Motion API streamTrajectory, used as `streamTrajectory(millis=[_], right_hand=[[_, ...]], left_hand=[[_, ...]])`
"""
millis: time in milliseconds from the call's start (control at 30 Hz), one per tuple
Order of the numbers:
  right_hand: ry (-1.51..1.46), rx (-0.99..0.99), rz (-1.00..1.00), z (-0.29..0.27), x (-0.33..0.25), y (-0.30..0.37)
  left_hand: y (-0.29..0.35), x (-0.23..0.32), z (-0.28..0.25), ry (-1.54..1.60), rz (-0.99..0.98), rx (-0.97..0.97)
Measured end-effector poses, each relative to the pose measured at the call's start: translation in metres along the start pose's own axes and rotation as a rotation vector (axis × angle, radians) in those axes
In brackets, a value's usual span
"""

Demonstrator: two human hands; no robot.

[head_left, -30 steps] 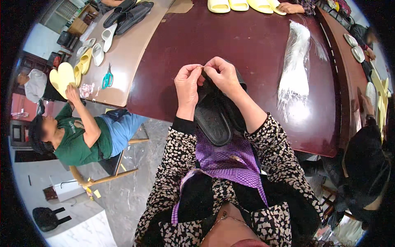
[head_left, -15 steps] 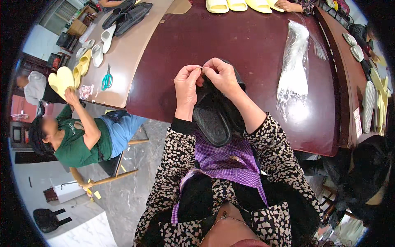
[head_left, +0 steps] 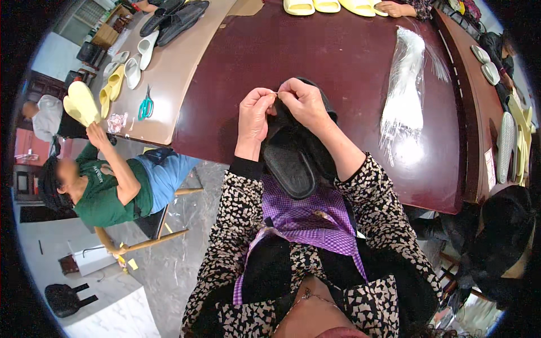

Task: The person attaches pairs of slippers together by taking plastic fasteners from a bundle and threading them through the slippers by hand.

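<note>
A pair of black slippers [head_left: 290, 169] lies at the near edge of the dark red table, partly over my purple checked apron. Above their far ends, my left hand [head_left: 253, 118] and my right hand [head_left: 306, 106] meet fingertip to fingertip. Both pinch with thumb and forefinger. Whatever sits between the fingertips is too small to make out. My right hand and forearm cover part of the slipper on the right.
On the red table [head_left: 242, 56], a clear bag of thin white plastic strands [head_left: 403, 84] lies to the right. Yellow slippers [head_left: 327, 5] line the far edge near another person's hand. Teal scissors [head_left: 146, 106] rest on the left table. A co-worker there holds yellow slippers [head_left: 83, 104].
My hands stay pinched together in nearly the same place, the left wrist shifting slightly left. The co-worker at the left has turned the yellow slippers.
</note>
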State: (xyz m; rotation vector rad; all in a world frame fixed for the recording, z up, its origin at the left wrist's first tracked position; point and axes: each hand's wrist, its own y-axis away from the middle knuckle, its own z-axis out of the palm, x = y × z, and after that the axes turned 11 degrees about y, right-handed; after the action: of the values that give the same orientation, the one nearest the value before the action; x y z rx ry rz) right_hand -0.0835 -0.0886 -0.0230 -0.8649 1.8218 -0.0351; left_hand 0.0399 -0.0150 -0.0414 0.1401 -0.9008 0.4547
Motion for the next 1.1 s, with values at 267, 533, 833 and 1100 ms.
streamTrajectory(millis=[267, 533, 833, 1100], right_hand=[[0.032, -0.001, -0.015, -0.001, -0.008, -0.001], [0.297, 0.305, -0.230, -0.030, -0.006, -0.001], [0.345, -0.085, 0.012, -0.054, -0.008, 0.078], [0.708, -0.296, 0.088, -0.022, -0.023, 0.057]], left_hand=[[-0.001, 0.002, -0.003, -0.010, -0.022, -0.028], [-0.008, 0.005, -0.011, 0.117, 0.037, 0.054], [0.007, 0.021, -0.055, -0.260, 0.346, 0.345], [0.012, 0.000, -0.077, -0.608, 0.342, 0.223]])
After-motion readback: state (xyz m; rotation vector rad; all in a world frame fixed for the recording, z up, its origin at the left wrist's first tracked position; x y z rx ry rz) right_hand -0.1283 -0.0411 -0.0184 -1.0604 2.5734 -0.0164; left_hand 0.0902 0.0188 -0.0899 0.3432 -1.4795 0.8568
